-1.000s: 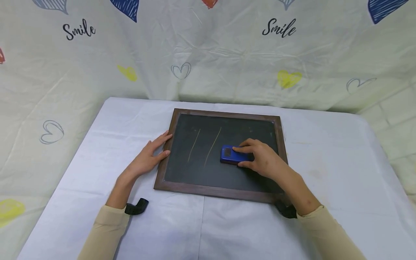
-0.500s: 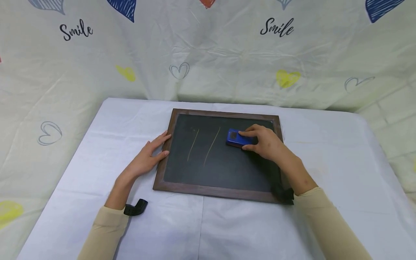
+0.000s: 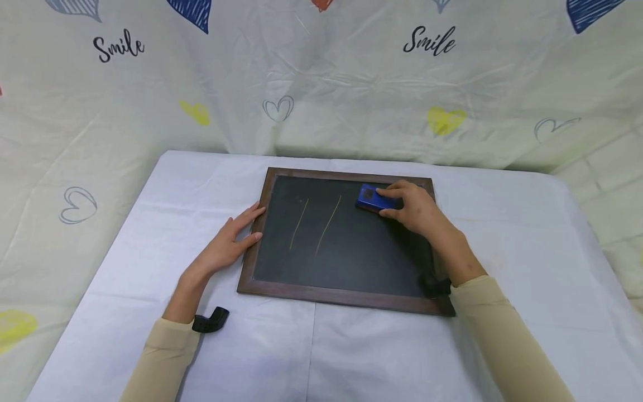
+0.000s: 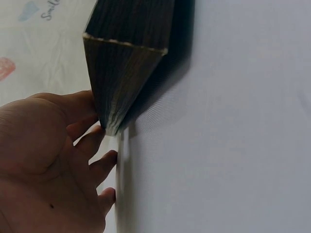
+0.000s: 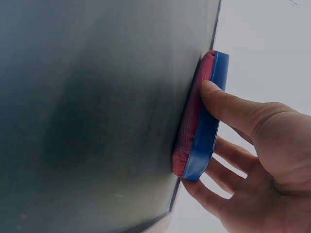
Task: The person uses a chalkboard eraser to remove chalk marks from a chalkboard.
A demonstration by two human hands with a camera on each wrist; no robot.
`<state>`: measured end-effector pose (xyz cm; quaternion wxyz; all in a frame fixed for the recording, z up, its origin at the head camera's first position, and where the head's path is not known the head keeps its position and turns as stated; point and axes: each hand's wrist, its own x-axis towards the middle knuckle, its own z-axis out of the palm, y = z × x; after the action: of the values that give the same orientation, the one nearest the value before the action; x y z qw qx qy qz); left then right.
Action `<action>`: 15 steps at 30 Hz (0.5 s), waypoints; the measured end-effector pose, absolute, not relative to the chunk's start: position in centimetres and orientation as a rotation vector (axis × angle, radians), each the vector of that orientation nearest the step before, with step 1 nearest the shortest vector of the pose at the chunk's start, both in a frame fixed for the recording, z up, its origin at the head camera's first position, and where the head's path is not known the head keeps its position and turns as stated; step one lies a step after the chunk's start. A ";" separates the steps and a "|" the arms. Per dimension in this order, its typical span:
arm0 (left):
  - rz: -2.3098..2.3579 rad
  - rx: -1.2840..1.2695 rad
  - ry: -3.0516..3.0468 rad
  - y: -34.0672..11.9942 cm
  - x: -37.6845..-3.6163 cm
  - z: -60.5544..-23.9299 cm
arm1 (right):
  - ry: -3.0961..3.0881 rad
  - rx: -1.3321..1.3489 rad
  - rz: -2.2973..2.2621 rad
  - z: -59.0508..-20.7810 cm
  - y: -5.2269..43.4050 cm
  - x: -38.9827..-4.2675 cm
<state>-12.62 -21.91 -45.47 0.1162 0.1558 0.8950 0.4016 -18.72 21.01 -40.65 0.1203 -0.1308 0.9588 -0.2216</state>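
A blackboard with a brown wooden frame (image 3: 346, 297) lies on the table. Two thin yellowish slanting lines, a left line (image 3: 298, 224) and a right line (image 3: 329, 226), mark its left half. My left hand (image 3: 228, 243) rests on the frame's left side, fingers spread; in the left wrist view its fingertips lie along the frame's dark edge (image 4: 121, 73). At the board's upper right, my right hand (image 3: 417, 209) grips a blue blackboard eraser (image 3: 367, 197) between thumb and fingers. The right wrist view shows the eraser's red felt pad (image 5: 191, 126) against the dark writing surface (image 5: 107, 121).
A white cloth (image 3: 522, 240) covers the table around the board. Behind hangs a pale printed curtain (image 3: 341, 106) with hearts and lettering. A black band (image 3: 211, 320) sits on the left wrist, and another black band (image 3: 434, 285) on the right.
My right hand has slid the eraser away from me and slightly right, from the board's middle to its upper right. My left hand has stayed on the frame.
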 end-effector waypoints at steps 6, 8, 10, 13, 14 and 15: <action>1.172 0.455 2.619 -21.9 -12.6 -45.5 | 2.794 -0.388 -0.664 -40.8 21.2 -19.0; 1.172 0.457 2.620 -21.9 -12.6 -45.5 | 2.794 -0.388 -0.668 -40.8 21.2 -19.1; 1.171 0.460 2.621 -21.9 -12.6 -45.6 | 2.796 -0.388 -0.672 -40.8 21.2 -19.1; 1.173 0.457 2.620 -21.9 -12.7 -45.6 | 2.801 -0.384 -0.677 -40.8 21.2 -19.2; 1.173 0.456 2.619 -21.9 -12.7 -45.6 | 2.802 -0.383 -0.678 -40.9 21.2 -19.2; 1.173 0.453 2.619 -21.9 -12.7 -45.6 | 2.804 -0.381 -0.679 -40.9 21.2 -19.2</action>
<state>-12.68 -21.88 -45.56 0.1179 0.1549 0.8952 0.4008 -19.22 21.24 -40.88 0.1157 -0.1299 0.9571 -0.2319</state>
